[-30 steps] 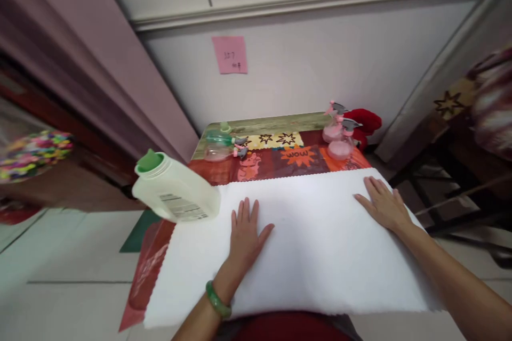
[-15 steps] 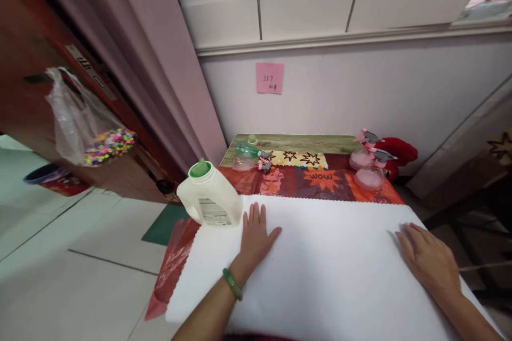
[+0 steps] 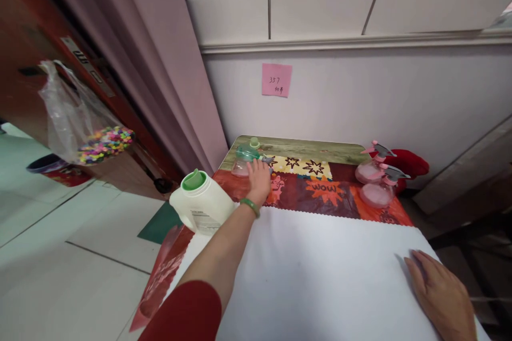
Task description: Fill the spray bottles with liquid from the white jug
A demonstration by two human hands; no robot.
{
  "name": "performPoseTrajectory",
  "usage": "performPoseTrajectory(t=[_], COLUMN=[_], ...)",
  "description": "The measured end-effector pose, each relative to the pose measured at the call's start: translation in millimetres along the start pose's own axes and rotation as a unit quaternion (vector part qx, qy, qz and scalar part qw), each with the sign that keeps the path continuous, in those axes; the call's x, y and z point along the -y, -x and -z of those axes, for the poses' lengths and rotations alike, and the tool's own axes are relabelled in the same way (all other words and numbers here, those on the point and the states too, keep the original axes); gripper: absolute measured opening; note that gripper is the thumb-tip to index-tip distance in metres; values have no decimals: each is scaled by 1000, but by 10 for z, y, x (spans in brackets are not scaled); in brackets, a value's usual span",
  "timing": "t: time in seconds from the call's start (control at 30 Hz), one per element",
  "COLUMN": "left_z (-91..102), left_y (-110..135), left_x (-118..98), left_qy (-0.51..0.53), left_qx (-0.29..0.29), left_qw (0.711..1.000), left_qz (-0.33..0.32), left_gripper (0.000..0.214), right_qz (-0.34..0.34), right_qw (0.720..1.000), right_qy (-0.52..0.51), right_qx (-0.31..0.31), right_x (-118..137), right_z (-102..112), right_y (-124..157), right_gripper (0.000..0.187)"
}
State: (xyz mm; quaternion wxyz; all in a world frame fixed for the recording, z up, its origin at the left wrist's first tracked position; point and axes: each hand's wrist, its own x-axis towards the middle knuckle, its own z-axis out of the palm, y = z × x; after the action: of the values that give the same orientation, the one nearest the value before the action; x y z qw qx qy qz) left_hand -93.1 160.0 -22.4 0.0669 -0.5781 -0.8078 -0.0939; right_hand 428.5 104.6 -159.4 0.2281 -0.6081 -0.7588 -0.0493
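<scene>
My left hand [image 3: 260, 180], wearing a green bangle [image 3: 250, 208], is stretched forward over the far left of the table. Its fingers look extended and reach the spray heads beside a clear bottle [image 3: 240, 168] with a little pink in it; the contact itself is hidden. My right hand [image 3: 444, 293] rests loosely, fingers extended, on the right side of the white scallop-edged mat [image 3: 320, 272]. A white jug [image 3: 204, 208] with a green cap stands left of my left forearm.
Two spray bottles [image 3: 378, 192] with pink-and-grey heads and pink liquid stand at the back right, before a red object [image 3: 410, 163]. A patterned red cover [image 3: 296, 192] lies behind the mat. Left of the table, a plastic bag of colourful bits [image 3: 106, 144] hangs on a door.
My left hand has lifted off the mat and reached forward to the spray heads at the back left. My right hand still rests on the mat. The view has shifted slightly.
</scene>
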Motion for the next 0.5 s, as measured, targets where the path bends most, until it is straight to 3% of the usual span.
performPoseTrajectory(t=[0.1, 0.27, 0.4, 0.5], left_z=[-10, -37, -2, 81], left_y=[-332, -442, -396, -320], left_x=[181, 395, 365, 223], left_qy=[-38, -84, -97, -86], left_qx=[-2, 3, 13, 26], left_qw=[999, 995, 994, 995], left_qz=[34, 56, 51, 47], left_gripper=[43, 42, 42, 40], right_qz=[-6, -43, -72, -75], right_qw=[1000, 999, 997, 997], right_qy=[-4, 0, 4, -4], right_qx=[0, 6, 8, 4], right_x=[27, 110, 142, 130], right_z=[22, 87, 113, 101], right_y=[-2, -23, -19, -10], right_gripper=[55, 56, 57, 59])
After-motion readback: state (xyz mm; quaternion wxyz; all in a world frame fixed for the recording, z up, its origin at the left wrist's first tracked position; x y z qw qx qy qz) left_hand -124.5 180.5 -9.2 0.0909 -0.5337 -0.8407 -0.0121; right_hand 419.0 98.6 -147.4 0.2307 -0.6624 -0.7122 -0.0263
